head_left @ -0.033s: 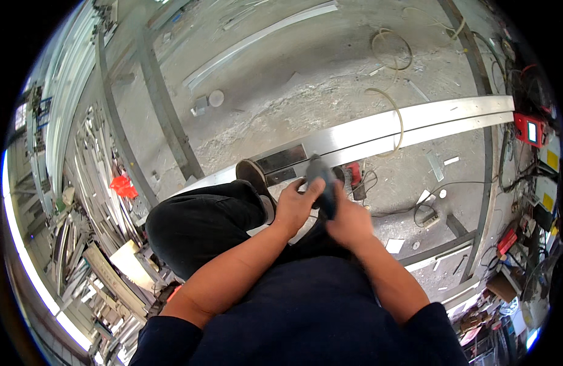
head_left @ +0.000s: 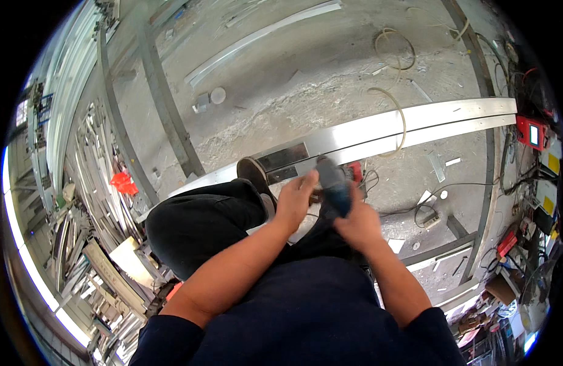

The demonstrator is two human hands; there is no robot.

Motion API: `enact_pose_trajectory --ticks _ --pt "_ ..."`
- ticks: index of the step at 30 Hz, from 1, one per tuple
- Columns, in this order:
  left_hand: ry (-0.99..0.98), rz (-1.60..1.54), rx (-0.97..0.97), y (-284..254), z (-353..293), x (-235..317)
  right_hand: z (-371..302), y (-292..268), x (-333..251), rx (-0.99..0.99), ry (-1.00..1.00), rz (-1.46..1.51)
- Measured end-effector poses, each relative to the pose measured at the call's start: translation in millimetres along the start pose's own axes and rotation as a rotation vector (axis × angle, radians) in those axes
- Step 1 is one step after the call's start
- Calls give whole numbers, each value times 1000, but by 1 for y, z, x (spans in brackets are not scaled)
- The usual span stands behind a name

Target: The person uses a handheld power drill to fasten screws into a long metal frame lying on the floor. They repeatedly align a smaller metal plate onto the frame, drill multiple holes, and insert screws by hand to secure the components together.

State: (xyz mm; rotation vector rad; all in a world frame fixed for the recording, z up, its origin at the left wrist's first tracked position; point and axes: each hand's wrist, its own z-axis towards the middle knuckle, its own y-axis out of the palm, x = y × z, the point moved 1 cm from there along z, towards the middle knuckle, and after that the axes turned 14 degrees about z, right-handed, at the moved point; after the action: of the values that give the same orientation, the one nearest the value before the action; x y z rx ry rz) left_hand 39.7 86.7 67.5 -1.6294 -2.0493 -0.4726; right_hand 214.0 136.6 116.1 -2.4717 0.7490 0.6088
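Observation:
My right hand (head_left: 359, 226) is closed around the body of a dark grey and blue handheld power tool (head_left: 335, 188); motion blurs the tool, so its exact kind is unclear. Close beside its front end, my left hand (head_left: 295, 200) has its fingers drawn together; whatever is between them, if anything, is too small to make out. Past the tool lie two long silver metal bars (head_left: 440, 116), side by side. Two dark plates (head_left: 283, 157) sit on the bars beside my shoe (head_left: 252, 175).
A red tool (head_left: 354, 171) with a cord is just beyond my right hand. Steel frame beams (head_left: 163, 110) stand at left and right. Coiled hose (head_left: 394, 50) and offcuts lie on the floor. Metal strips are heaped at left; a red machine (head_left: 530, 132) stands at right.
The power tool has shifted slightly right and nearer, with my right hand on it. My left thumb has come away from the tool, leaving a small gap.

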Motion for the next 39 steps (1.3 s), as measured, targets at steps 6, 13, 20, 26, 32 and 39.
enact_pose_trajectory --ticks 6,13,20,26,32,39 --pt "310 1313 309 -61 113 -33 -31 -39 79 298 24 618" --pt "457 1800 127 -81 184 -111 -46 -48 98 340 34 989" --pt "600 1724 234 -77 196 -112 -44 -41 110 313 39 1017" --pt "637 1649 248 -79 201 -117 -44 -31 110 322 1 944" --pt "629 1561 249 -83 200 -116 -46 -30 109 272 27 978" --pt "656 1567 270 -83 203 -117 -46 -30 104 274 46 934"
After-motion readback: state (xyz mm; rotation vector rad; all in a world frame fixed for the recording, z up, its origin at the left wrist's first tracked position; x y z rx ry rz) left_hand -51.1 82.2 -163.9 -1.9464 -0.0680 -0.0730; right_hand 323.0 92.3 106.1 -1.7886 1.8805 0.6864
